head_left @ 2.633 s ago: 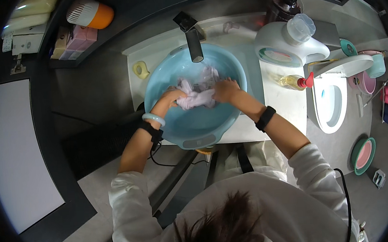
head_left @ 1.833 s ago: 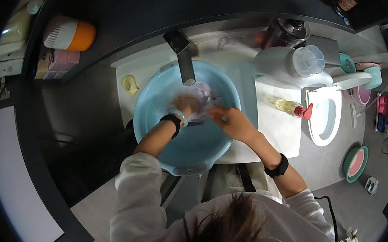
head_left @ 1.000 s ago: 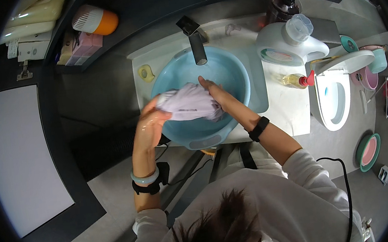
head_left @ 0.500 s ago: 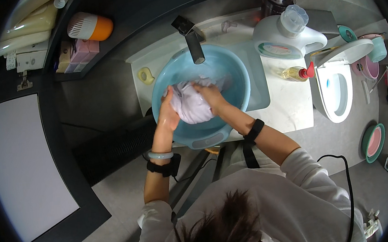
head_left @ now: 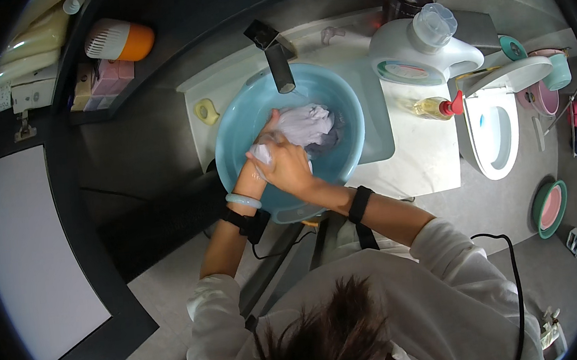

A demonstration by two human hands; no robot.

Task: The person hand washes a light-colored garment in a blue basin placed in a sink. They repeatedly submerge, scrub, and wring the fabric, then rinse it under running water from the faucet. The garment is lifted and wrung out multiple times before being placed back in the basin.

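Note:
In a light blue basin (head_left: 359, 122) under the faucet, a wet, pale lilac-white cloth (head_left: 304, 125) lies bunched in water. My left hand (head_left: 271, 128) is at the cloth's left side, its fingers partly covered by my right hand. Across it reaches my right hand (head_left: 289, 169), fingers curled over a small white fold of the cloth at the left wrist side. Both hands look closed on the cloth, which hides parts of the left fingers. A dark faucet (head_left: 281, 71) hangs over the basin's far rim.
On the counter right of the basin stand a large white detergent jug (head_left: 404, 50) and a clear bottle with a red pump (head_left: 433, 108). A soap dish (head_left: 206, 111) lies left of the basin. Farther right are a toilet (head_left: 494, 138) and a green-and-pink basin (head_left: 550, 209).
My right hand has moved left and nearer, from the cloth's right side onto my left hand. The cloth now lies farther right and spread out in the basin. The view has shifted slightly.

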